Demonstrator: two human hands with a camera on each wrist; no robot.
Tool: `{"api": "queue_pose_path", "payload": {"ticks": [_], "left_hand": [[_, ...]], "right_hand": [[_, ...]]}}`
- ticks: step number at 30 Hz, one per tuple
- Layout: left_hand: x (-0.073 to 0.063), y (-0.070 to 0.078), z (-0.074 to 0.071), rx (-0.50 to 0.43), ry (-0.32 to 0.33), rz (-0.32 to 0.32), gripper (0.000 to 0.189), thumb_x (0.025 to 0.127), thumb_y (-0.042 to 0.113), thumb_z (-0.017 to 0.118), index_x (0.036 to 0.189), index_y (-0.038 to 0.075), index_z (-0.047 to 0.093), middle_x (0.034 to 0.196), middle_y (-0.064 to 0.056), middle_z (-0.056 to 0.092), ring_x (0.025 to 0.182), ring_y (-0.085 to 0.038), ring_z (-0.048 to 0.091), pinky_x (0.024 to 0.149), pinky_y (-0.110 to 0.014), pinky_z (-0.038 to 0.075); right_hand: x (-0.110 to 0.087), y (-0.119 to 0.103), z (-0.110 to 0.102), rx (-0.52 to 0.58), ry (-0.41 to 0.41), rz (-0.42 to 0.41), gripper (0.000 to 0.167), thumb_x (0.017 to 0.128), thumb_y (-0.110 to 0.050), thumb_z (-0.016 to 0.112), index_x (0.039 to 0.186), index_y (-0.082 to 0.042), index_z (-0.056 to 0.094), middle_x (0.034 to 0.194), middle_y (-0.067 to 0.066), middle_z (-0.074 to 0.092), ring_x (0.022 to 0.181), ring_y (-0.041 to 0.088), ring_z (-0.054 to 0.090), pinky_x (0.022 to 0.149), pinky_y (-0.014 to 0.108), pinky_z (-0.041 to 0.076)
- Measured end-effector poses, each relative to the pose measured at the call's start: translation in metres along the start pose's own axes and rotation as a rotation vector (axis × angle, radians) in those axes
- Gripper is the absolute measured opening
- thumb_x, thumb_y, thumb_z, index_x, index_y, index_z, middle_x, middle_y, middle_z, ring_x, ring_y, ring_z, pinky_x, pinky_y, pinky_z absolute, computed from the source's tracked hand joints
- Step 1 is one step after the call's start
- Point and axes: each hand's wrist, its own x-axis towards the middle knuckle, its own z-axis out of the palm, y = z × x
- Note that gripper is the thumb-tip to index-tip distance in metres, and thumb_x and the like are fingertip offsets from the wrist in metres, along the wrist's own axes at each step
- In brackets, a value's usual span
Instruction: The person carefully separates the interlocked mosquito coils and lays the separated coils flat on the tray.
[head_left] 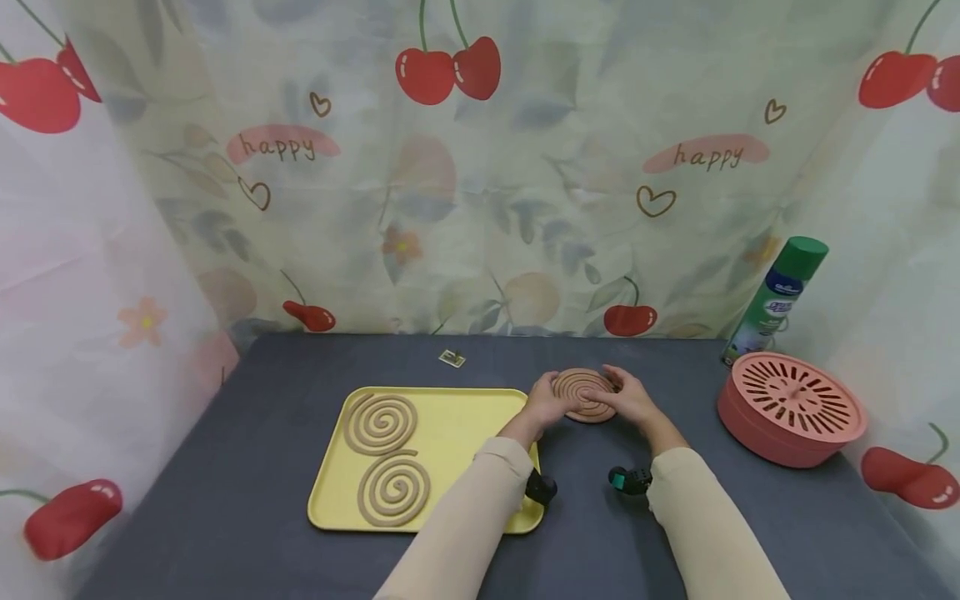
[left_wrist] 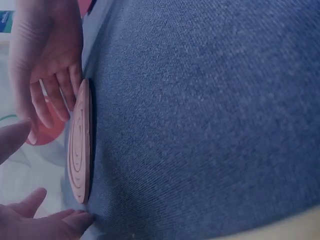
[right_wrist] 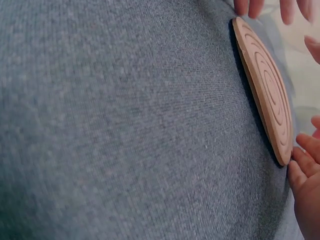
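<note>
A flat brown mosquito coil disc (head_left: 581, 385), its spirals packed close together, lies on the dark cloth right of the yellow tray. My left hand (head_left: 542, 405) is at its left edge and my right hand (head_left: 634, 402) at its right edge. Both hands have loosely extended fingers, and neither is curled round the disc. In the left wrist view the coil disc (left_wrist: 80, 145) rests flat between the two hands. The right wrist view shows the fingers of the right hand (right_wrist: 306, 175) beside its near end; whether they touch is hard to tell.
On the yellow tray (head_left: 472, 450) lie two single coils, one at the upper left (head_left: 381, 423) and one below it (head_left: 393, 489). A small metal stand (head_left: 452, 358) sits behind the tray. At right are a pink vented round box (head_left: 791, 417) and a green spray can (head_left: 772, 304).
</note>
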Motion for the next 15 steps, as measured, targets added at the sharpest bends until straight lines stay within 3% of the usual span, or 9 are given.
{"api": "queue_pose_path", "payload": {"ticks": [8, 15], "left_hand": [[0.0035, -0.0027, 0.0058, -0.04, 0.014, 0.009, 0.06, 0.081, 0.007, 0.069, 0.134, -0.003, 0.043, 0.137, -0.02, 0.045, 0.129, -0.029, 0.042, 0.105, -0.039, 0.038], [0.0053, -0.0042, 0.008, -0.056, 0.064, -0.011, 0.053, 0.077, -0.002, 0.068, 0.127, 0.0, 0.051, 0.13, -0.017, 0.051, 0.12, -0.026, 0.049, 0.099, -0.034, 0.043]], "right_hand": [[0.0014, -0.0013, 0.0012, 0.036, -0.015, 0.019, 0.076, 0.09, -0.03, 0.061, 0.145, 0.004, 0.022, 0.15, 0.025, 0.024, 0.137, 0.038, 0.025, 0.111, 0.049, 0.026], [0.0014, 0.0009, 0.0058, 0.015, 0.05, 0.031, 0.069, 0.089, -0.029, 0.063, 0.14, 0.006, 0.033, 0.144, 0.027, 0.035, 0.133, 0.039, 0.034, 0.108, 0.05, 0.031]]}}
